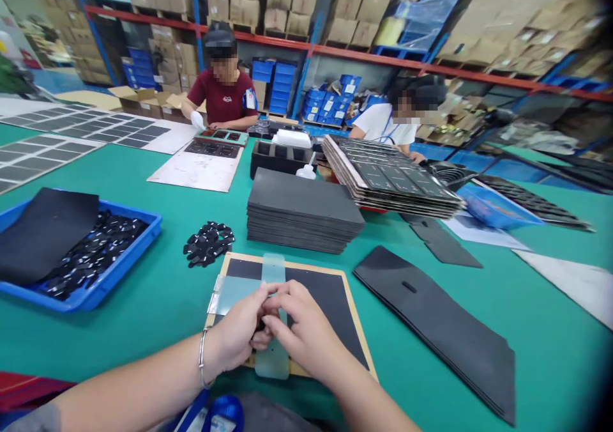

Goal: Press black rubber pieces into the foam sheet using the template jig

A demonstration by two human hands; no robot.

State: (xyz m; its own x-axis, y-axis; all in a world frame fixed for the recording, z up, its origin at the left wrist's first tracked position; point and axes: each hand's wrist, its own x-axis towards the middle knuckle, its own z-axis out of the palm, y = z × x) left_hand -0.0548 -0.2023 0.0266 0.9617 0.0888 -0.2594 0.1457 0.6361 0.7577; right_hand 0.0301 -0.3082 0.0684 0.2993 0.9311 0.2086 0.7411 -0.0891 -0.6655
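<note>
My left hand [239, 333] and my right hand [301, 323] meet above a wood-edged board [357, 310]. The left fingers are curled round a small dark piece, mostly hidden, whose kind I cannot make out. Bent and pinched, the right fingers touch the left fingertips; what they hold, if anything, is hidden. On the board lies a black sheet [325, 288], crossed by a translucent greenish plastic template [272, 365]. A clear hinge-like strip [214, 294] sits at the board's left edge. Just beyond it is a pile of small black pieces [208, 243] with white marks.
A blue tray [90, 298] of small black pieces stands left, a black sheet on top. Behind the board is a stack of black sheets [301, 208]; more long black sheets [440, 330] lie right. Panels [393, 170] are stacked farther back. Two people sit across the green table [158, 349].
</note>
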